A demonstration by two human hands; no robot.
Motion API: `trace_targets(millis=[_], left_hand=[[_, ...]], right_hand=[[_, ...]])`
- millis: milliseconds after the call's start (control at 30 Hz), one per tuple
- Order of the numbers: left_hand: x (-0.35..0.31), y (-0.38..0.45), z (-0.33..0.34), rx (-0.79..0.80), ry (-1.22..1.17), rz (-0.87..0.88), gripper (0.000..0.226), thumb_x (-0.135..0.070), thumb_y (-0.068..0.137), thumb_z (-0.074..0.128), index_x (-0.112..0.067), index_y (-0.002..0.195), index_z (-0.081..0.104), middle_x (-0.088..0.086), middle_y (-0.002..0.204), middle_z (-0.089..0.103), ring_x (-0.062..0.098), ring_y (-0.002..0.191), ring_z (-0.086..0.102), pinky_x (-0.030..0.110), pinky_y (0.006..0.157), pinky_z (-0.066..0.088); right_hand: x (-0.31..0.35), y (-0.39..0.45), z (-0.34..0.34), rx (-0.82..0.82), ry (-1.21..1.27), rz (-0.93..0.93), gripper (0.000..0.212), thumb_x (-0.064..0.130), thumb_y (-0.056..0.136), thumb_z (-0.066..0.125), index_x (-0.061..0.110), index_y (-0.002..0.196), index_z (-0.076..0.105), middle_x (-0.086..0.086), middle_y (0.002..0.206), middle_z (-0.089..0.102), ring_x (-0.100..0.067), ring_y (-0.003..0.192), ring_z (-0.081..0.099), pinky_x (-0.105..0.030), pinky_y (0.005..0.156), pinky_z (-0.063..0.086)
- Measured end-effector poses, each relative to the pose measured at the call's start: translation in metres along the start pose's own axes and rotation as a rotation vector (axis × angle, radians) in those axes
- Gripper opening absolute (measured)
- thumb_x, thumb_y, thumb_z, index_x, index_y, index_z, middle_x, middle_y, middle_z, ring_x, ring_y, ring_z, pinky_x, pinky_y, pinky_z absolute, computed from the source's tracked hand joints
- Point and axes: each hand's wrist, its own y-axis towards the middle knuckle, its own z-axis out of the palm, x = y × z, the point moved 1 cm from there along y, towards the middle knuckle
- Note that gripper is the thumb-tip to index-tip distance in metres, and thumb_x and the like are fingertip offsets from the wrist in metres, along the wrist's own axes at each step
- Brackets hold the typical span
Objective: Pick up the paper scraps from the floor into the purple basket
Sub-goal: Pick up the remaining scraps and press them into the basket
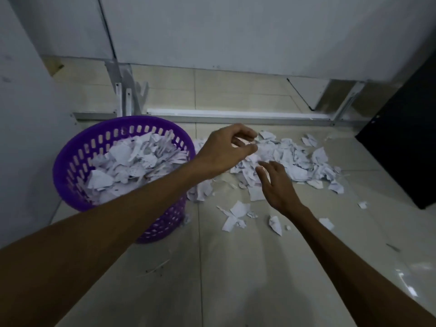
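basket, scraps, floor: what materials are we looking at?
Purple basket: looks like moulded plastic, smooth, with slotted walls.
Paper scraps: thin white paper, torn ragged edges, some creased; faint print on a few.
Floor: probably glazed tile, beige, with grout lines and a glossy glare patch at right.

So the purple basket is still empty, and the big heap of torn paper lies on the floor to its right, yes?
Not quite. The head view shows the purple basket already heaped with paper scraps. The rest holds: the big heap of torn paper lies on the floor to its right.
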Motion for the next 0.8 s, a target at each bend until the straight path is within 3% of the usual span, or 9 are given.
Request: trace_targets(millis=[100, 200, 267, 367, 467, 567, 667, 733, 800], left_hand=[[0.030, 0.004, 0.033, 0.097, 0.050, -0.104, 0.034, -0.034, 0.083, 0.074, -0.026, 0.115, 0.064, -0.012, 0.112, 0.066, 0.006, 0.098, 0.063, 0.019, 0.080, 0.053], [0.067, 0.000, 0.055, 0.181, 0.184, -0.211, 0.055, -0.040, 0.080, 0.077, -0.022, 0.128, 0.056, -0.008, 0.127, 0.058, 0.007, 0.109, 0.055, 0.015, 0.079, 0.045], [0.092, -0.003, 0.064, 0.235, 0.255, -0.292, 0.074, -0.043, 0.076, 0.079, -0.021, 0.138, 0.046, -0.003, 0.140, 0.049, 0.011, 0.121, 0.048, 0.024, 0.092, 0.043], [0.123, -0.007, 0.075, 0.282, 0.368, -0.381, 0.098, -0.048, 0.071, 0.081, -0.019, 0.149, 0.030, 0.003, 0.155, 0.031, 0.020, 0.139, 0.032, 0.029, 0.109, 0.030], [0.147, -0.010, 0.080, 0.328, 0.518, -0.452, 0.117, -0.060, 0.068, 0.077, -0.020, 0.155, 0.010, 0.005, 0.163, 0.001, 0.023, 0.149, 0.003, 0.037, 0.118, 0.013], [0.167, -0.015, 0.083, 0.386, 0.634, -0.508, 0.132, -0.070, 0.062, 0.074, -0.026, 0.155, -0.009, 0.005, 0.159, -0.026, 0.025, 0.148, -0.019, 0.044, 0.120, 0.002], [0.183, -0.023, 0.081, 0.382, 0.721, -0.482, 0.146, -0.081, 0.050, 0.072, -0.028, 0.152, -0.020, 0.007, 0.153, -0.039, 0.026, 0.142, -0.033, 0.053, 0.118, -0.008], [0.192, -0.025, 0.078, 0.363, 0.822, -0.447, 0.151, -0.093, 0.040, 0.059, -0.031, 0.149, -0.024, 0.007, 0.150, -0.043, 0.026, 0.139, -0.039, 0.058, 0.113, -0.018], [0.200, -0.027, 0.076, 0.346, 0.825, -0.455, 0.153, -0.098, 0.033, 0.052, -0.032, 0.149, -0.024, 0.005, 0.148, -0.046, 0.027, 0.139, -0.039, 0.059, 0.113, -0.019]], right_hand=[[-0.056, -0.017, -0.004, 0.033, -0.089, 0.215, 0.077, 0.073, 0.090, 0.025, 0.026, 0.149, 0.039, -0.012, 0.160, 0.025, -0.027, 0.148, 0.022, -0.045, 0.118, 0.020], [-0.100, -0.038, -0.007, 0.138, -0.180, 0.436, 0.092, 0.083, 0.082, 0.029, 0.030, 0.157, 0.017, -0.015, 0.165, 0.001, -0.031, 0.152, -0.002, -0.053, 0.119, 0.000], [-0.126, -0.048, -0.007, 0.161, -0.209, 0.528, 0.104, 0.090, 0.075, 0.031, 0.032, 0.157, 0.005, -0.017, 0.163, -0.012, -0.034, 0.150, -0.015, -0.056, 0.117, -0.009], [-0.154, -0.059, 0.005, 0.157, -0.162, 0.628, 0.118, 0.095, 0.066, 0.029, 0.028, 0.157, -0.005, -0.022, 0.162, -0.012, -0.038, 0.150, -0.013, -0.057, 0.117, -0.006], [-0.154, -0.070, 0.033, 0.112, -0.175, 0.502, 0.119, 0.097, 0.064, 0.026, 0.030, 0.156, -0.011, -0.025, 0.161, -0.008, -0.040, 0.149, -0.010, -0.052, 0.119, -0.006], [-0.139, -0.073, 0.059, 0.111, -0.166, 0.311, 0.114, 0.096, 0.068, 0.031, 0.038, 0.153, -0.018, -0.019, 0.162, -0.014, -0.034, 0.150, -0.016, -0.045, 0.118, -0.013], [-0.124, -0.062, 0.080, 0.118, -0.245, 0.195, 0.106, 0.093, 0.074, 0.028, 0.039, 0.153, -0.019, -0.017, 0.162, -0.019, -0.032, 0.149, -0.020, -0.049, 0.120, -0.013], [-0.116, -0.049, 0.091, 0.146, -0.262, 0.137, 0.097, 0.089, 0.080, 0.022, 0.039, 0.152, -0.020, -0.014, 0.161, -0.022, -0.031, 0.149, -0.022, -0.055, 0.119, -0.011], [-0.108, -0.035, 0.099, 0.193, -0.265, 0.009, 0.088, 0.083, 0.086, 0.020, 0.039, 0.153, -0.017, -0.013, 0.162, -0.022, -0.029, 0.150, -0.020, -0.059, 0.118, -0.008]])
